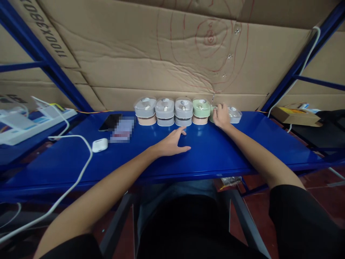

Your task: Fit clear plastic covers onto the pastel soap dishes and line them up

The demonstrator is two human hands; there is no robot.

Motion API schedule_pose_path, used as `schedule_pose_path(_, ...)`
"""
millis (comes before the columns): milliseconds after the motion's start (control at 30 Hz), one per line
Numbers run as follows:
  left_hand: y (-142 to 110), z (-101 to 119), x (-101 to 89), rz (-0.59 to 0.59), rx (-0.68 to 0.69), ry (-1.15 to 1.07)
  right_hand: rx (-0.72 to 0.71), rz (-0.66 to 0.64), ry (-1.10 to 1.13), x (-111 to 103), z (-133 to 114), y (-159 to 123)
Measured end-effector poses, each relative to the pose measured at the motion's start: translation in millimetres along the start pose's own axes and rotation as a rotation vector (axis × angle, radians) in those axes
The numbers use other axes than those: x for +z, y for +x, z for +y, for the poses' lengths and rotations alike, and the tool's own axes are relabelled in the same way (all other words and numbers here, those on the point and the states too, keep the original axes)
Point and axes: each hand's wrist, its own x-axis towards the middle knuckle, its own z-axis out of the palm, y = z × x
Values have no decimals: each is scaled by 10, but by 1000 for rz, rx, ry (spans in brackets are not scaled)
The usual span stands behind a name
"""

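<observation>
R hand (221, 116) is over a pale-green, rounded plastic box (212, 117) on the far side of the glossy blue table (215, 151), right of centre. Fingers curl down onto it; can't tell if they're clamped or just resting, as the hand hides most of it. L hand (174, 142) is nearer, thumb & fingers apart, nothing held. The box sits btwn a green-over-peach plastic box stack (201, 111) to its left and a low grey plastic box w/ clear top (235, 114) to its right. Prob. light, fairly stiff, smooth so a bit slippery; any thin lid might crack if squeezed. Best hold: low on side walls, thumb opp. fingers.
</observation>
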Motion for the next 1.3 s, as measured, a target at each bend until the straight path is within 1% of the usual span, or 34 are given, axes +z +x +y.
schedule_pose_path(33,-1,2,-3,-3,2,2,-20,24,23,-25,-16,25)
schedule_pose_path(100,-2,2,-5,-3,9,6,-120,38,39,-108,-90,59)
schedule_pose_path(167,-1,-4,-3,5,14,9,-276,-15,8,-204,-214,82)
schedule_pose_path(233,1,-11,1,11,16,9,-405,-115,-71,-279,-361,96)
schedule_pose_path(267,3,-13,2,14,16,9,-437,-167,-118,-302,-430,99)
schedule_pose_path(333,6,-16,3,18,21,6,-438,-242,-193,-319,-530,88)
schedule_pose_path(400,6,-15,1,22,26,0,-403,-262,-221,-318,-563,51)
schedule_pose_path(500,4,-15,-2,34,22,-15,-390,-224,-199,-361,-505,-45)
schedule_pose_path(600,11,-30,1,86,32,-70,-356,-145,-116,-535,-408,-152)
schedule_pose_path(667,30,-54,4,143,49,-175,-338,-64,-7,-717,-382,-219)
schedule_pose_path(700,44,-69,1,168,57,-257,-357,-27,62,-813,-391,-255)
schedule_pose_path(767,73,-99,-18,190,69,-461,-467,-1,221,-983,-460,-345)
schedule_pose_path(800,83,-111,-37,190,74,-560,-544,-22,301,-1044,-516,-402)
schedule_pose_path(867,89,-123,-89,173,74,-690,-678,-124,440,-1099,-647,-534)
schedule_pose_path(933,75,-119,-144,117,45,-705,-716,-263,524,-1074,-763,-668)
schedule_pose_path(1000,51,-104,-175,63,7,-646,-665,-384,546,-1004,-827,-767)
schedule_pose_path(1033,40,-95,-176,63,-5,-599,-630,-438,539,-966,-839,-797)
schedule_pose_path(1100,29,-74,-145,137,2,-468,-583,-542,513,-900,-846,-825)
schedule_pose_path(1167,29,-49,-85,214,30,-325,-568,-629,489,-847,-870,-828)
schedule_pose_path(1233,36,-25,-22,220,69,-223,-548,-654,452,-797,-940,-830)
schedule_pose_path(1300,43,-10,19,195,100,-168,-528,-634,396,-746,-1039,-829)
